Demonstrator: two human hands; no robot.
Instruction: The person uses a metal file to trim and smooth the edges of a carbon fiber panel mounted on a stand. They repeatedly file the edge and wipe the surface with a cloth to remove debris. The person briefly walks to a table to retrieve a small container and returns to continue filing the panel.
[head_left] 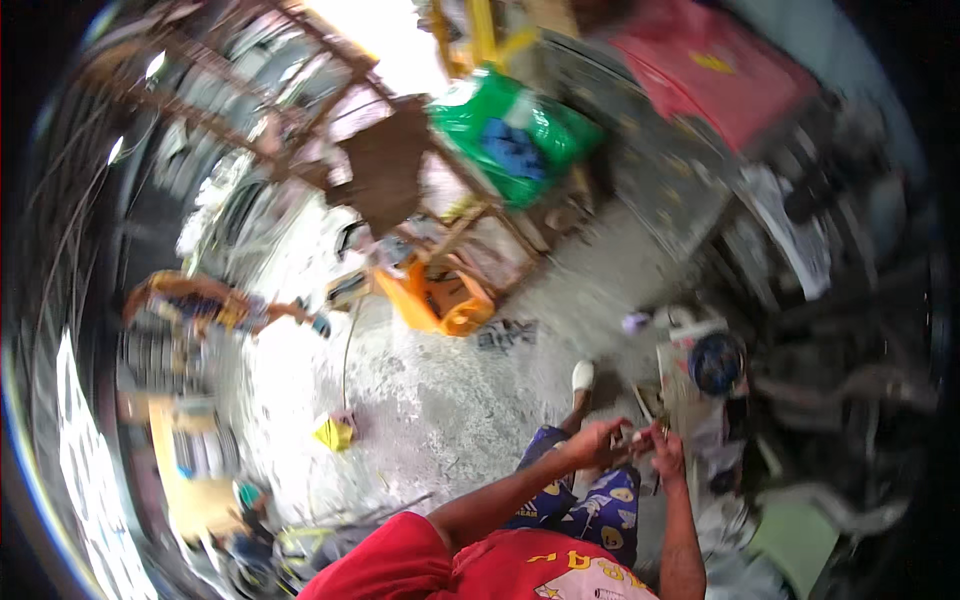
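My left hand point(598, 443) and my right hand point(664, 454) are close together in front of my lap, above my blue patterned shorts point(610, 510). The fingers of both are bent inward and nearly meet. Something small and pale seems to be pinched between them, but blur hides what it is. To the right of my right hand is a cluttered low stand point(683, 375), and on it sits a round dark blue container point(717, 364).
An orange plastic bag point(437, 300) lies on the grey floor by a wooden frame, which holds a shiny green bag point(510, 130). A yellow packet point(334, 432) lies further left. Another person point(225, 305) is at the left. A red cloth point(715, 70) hangs over furniture at the upper right.
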